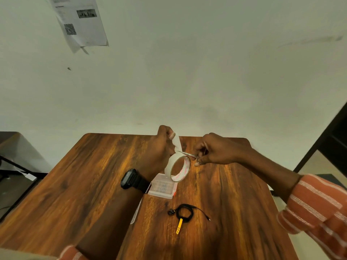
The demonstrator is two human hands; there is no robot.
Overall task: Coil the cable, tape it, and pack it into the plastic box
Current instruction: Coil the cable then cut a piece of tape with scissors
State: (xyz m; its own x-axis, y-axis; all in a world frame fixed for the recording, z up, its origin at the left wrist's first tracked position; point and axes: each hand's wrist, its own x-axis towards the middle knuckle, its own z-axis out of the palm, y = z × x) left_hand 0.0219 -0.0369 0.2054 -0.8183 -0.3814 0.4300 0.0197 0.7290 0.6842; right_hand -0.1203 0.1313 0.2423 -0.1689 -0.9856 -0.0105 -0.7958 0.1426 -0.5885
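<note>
A black coiled cable (185, 212) with a yellow tie lies on the wooden table (90, 184), near its front. Beyond it sits a clear plastic box (162, 186). My left hand (161, 147) pinches the free end of a strip pulled up from a clear tape roll (178, 168), which hangs below the hand above the box. My right hand (216, 151) grips small scissors (188, 154), their blades at the strip just above the roll.
A clear lid (136, 212) lies left of the box, partly under my left forearm. A pale wall rises behind the table with paper sheets (80, 21) pinned up. Dark furniture stands at the far left and right edges.
</note>
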